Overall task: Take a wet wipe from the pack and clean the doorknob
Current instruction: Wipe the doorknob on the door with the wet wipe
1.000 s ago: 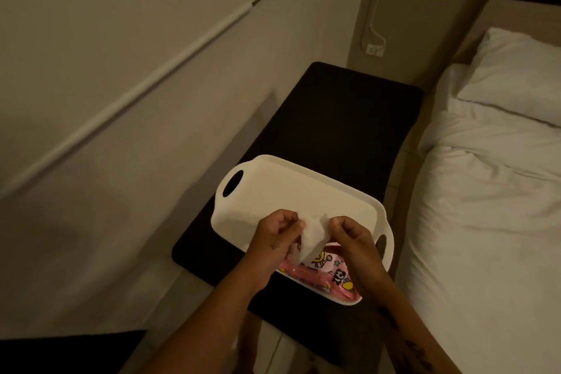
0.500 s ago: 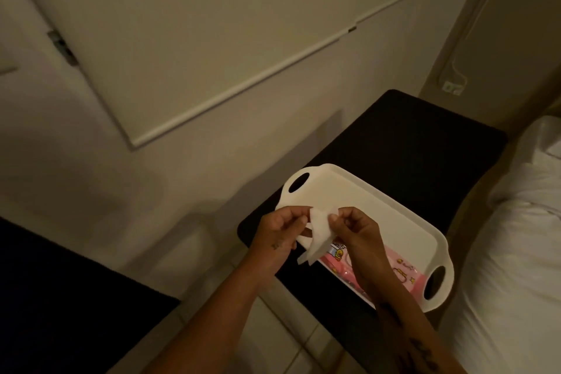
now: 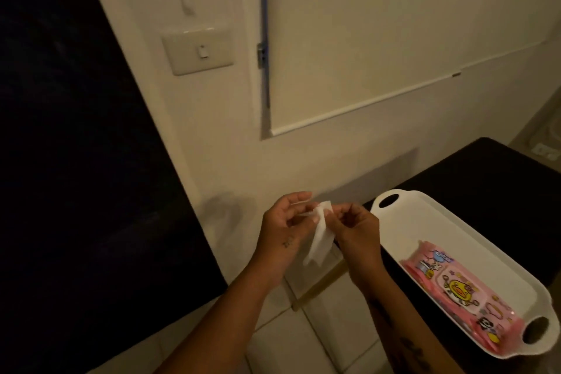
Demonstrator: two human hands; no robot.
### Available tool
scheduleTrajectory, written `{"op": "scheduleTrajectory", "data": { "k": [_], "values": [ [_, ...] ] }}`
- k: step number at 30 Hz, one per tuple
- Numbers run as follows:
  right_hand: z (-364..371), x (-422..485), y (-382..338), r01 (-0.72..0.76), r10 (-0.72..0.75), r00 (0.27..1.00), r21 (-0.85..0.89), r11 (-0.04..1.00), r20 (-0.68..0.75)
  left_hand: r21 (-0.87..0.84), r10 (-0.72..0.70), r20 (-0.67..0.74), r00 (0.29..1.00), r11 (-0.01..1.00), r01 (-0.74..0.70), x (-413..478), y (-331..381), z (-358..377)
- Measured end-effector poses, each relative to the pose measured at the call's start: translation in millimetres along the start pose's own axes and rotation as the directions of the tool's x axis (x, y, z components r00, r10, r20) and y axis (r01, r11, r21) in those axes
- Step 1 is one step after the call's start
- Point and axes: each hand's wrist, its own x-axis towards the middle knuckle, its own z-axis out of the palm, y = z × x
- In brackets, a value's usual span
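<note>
Both hands raised in front of the wall, close together; left hand (image 3: 283,223) and right hand (image 3: 358,226) each pinch the top edge of the wipe (image 3: 319,238), which hangs down between them, clear of everything else; pack (image 3: 458,291) — pink, printed — lies in the white tray (image 3: 425,222) on the dark table (image 3: 485,179), to the right of the hands; light switch (image 3: 198,50) on the wall above; doorknob not in sight.

Dim, warm light falls on a cream wall (image 3: 334,161) bearing a light switch (image 3: 198,51) at upper left. A dark panel (image 3: 76,161) fills the left side. Pale floor tiles (image 3: 318,328) lie near; a dark table (image 3: 485,185) stands at right.
</note>
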Motion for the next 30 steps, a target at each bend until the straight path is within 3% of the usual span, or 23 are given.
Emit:
{"op": "scheduleTrajectory", "data": {
  "k": [7,14,20,25,30],
  "values": [
    [77.3,-41.2,-19.7,0.103,-0.108,0.991,0.059,0.993,0.085,-0.011,0.113,-0.217,0.970,0.993,-0.118,-31.6,27.4,-68.4],
    [124.8,-68.5,-32.6,0.217,-0.222,0.965,0.051,0.975,0.138,0.064,0.246,-0.320,0.915,0.969,-0.239,-55.4,51.9,-122.9],
    [152.5,-91.9,-42.9,0.278,-0.271,0.874,0.041,0.960,0.403,0.197,0.332,-0.324,0.886,0.939,-0.280,-65.6,70.0,-158.5],
    [171.0,-89.1,-45.9,0.229,-0.248,0.876,0.095,0.969,0.415,0.240,0.333,-0.249,0.909,0.931,-0.275,-71.9,90.3,-185.5],
    [189.7,-76.9,-56.0,-0.007,-0.091,0.805,0.163,0.987,0.587,0.234,0.330,-0.164,0.929,0.928,-0.289,-72.4,120.0,-208.3]
  ]
}}
